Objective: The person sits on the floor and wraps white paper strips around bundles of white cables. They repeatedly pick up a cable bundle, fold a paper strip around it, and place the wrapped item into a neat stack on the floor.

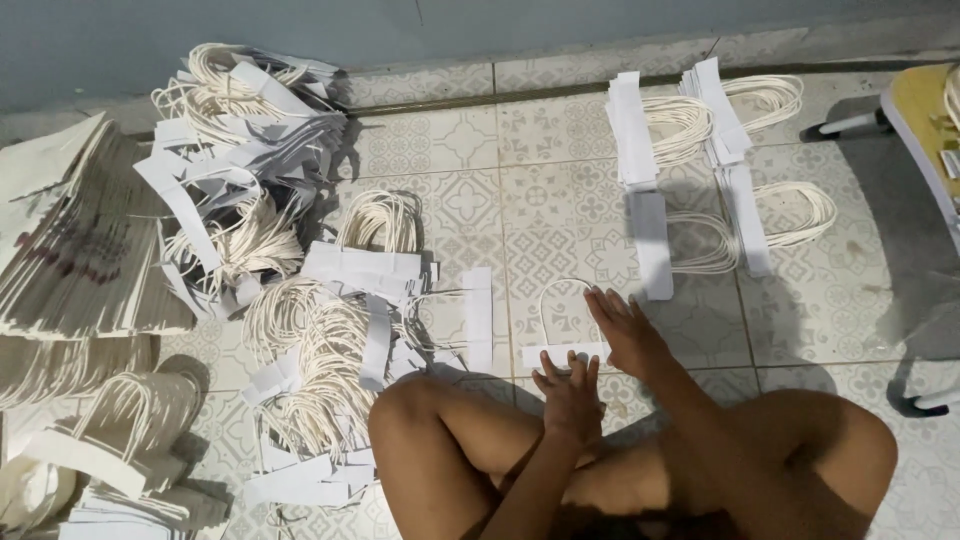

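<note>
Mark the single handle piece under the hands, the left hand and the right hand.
single handle piece (562,354), head view, on its white paper strip.
left hand (570,392), head view, back of the hand.
right hand (628,330), head view, back of the hand.

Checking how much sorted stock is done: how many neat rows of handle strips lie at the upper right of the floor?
2. One row lies nearer the middle, the other just right of it, beside the chair. More may lie out of view.
</note>
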